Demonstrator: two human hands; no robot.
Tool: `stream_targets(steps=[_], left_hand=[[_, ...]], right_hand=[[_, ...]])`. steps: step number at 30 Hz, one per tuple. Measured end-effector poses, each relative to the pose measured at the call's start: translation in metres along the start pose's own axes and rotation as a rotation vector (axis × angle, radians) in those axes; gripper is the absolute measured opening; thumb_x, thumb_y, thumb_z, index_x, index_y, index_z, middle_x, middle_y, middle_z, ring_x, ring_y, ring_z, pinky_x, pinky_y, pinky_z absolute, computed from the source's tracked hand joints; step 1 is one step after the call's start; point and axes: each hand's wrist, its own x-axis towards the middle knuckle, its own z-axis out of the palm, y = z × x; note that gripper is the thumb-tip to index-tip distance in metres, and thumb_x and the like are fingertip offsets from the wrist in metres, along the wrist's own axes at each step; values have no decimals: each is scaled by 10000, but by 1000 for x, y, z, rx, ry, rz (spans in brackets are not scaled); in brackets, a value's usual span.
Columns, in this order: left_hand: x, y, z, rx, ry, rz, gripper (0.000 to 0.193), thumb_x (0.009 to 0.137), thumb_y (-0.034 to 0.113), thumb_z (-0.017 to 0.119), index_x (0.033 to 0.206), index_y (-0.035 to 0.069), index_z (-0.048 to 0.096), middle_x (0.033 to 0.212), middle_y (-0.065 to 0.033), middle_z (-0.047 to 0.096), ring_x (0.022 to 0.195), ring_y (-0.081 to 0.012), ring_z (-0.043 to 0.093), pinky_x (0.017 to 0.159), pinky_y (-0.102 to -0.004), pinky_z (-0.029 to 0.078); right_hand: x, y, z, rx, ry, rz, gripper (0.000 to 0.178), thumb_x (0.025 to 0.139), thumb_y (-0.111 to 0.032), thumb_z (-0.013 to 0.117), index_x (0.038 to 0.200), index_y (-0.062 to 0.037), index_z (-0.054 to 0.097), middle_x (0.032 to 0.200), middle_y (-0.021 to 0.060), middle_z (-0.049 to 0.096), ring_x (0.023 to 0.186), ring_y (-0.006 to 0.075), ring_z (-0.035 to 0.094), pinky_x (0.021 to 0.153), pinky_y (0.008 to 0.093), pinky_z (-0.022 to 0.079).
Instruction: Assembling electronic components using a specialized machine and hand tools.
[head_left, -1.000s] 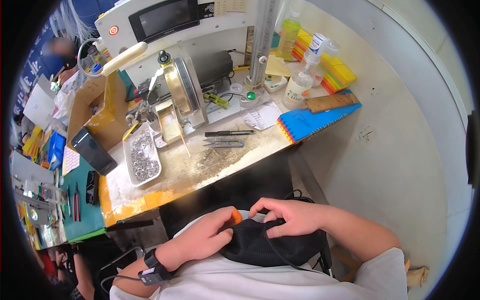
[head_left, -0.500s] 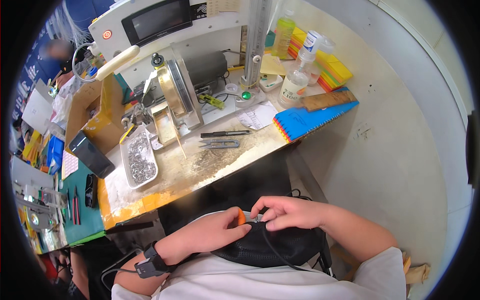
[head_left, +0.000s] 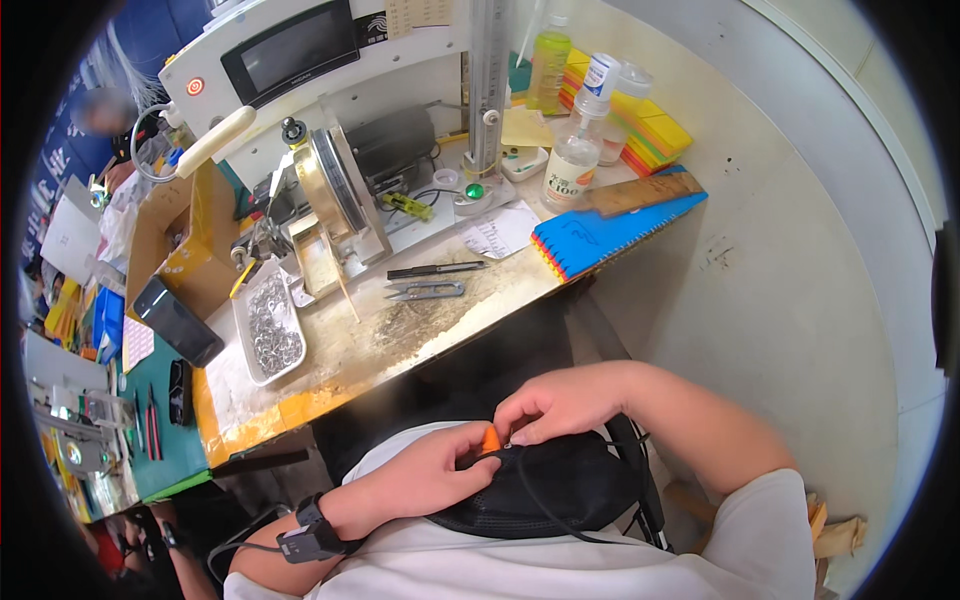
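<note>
Across my lap lies a black mesh pouch-like item (head_left: 570,490) with a black cord running over it. My left hand (head_left: 435,468) is closed at its upper left edge, thumb pressed on the mesh. A small orange piece (head_left: 491,439) shows at its fingertips; whether it covers a finger or is held, I cannot make out. My right hand (head_left: 560,403) pinches beside it, fingertips meeting at a tiny shiny metal piece (head_left: 508,445) on the pouch's top edge. A black band with a small box (head_left: 312,538) sits on my left wrist.
On the bench ahead are a white tray of small metal rings (head_left: 270,335), thread snips (head_left: 427,291), a black cutter knife (head_left: 435,269) and a machine with a brass wheel (head_left: 325,180). A blue notebook (head_left: 600,243) and bottles (head_left: 570,172) stand right. A phone (head_left: 178,322) leans at left.
My right hand has moved slightly left and down, its fingertips now close to the orange piece. The bench has shifted a little left in view. The left hand stays on the pouch.
</note>
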Motion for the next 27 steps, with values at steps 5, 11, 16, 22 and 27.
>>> stream_targets(steps=[5,11,16,22,27], left_hand=[[-4,1,-1,-32,3,-19,164,1040,112,624,1180,27,619,1009,19,605,945,-55,540,865,-250,468],[-6,-2,-6,-43,43,-36,100,1056,107,609,1126,36,604,986,33,606,918,-39,531,836,-240,461],[-5,-8,-7,-120,31,-54,62,1071,107,596,1073,47,582,961,52,595,883,-26,521,804,-230,451],[-2,3,-3,-92,-39,-69,63,1072,111,604,1068,52,581,933,64,564,868,-20,506,789,-229,446],[-5,-6,-9,-15,4,-64,60,1061,103,615,1095,56,600,917,70,558,826,-17,495,747,-212,436]], right_hand=[[16,-17,-17,-246,-135,36,204,1011,-153,662,1149,-5,685,1042,86,724,992,213,666,909,368,512],[4,-24,-3,-960,210,-245,64,891,-137,704,908,-96,750,866,38,747,923,262,687,812,415,548],[-26,-3,2,-1046,293,-194,73,896,-152,686,888,-159,758,871,-37,720,959,230,620,835,401,519],[-47,-5,17,-1134,363,-180,83,864,-125,692,903,-167,753,915,-69,675,1007,206,573,844,371,475],[-48,4,21,-1185,433,-239,93,846,-122,703,907,-168,754,931,-66,674,1026,205,575,843,367,468]])
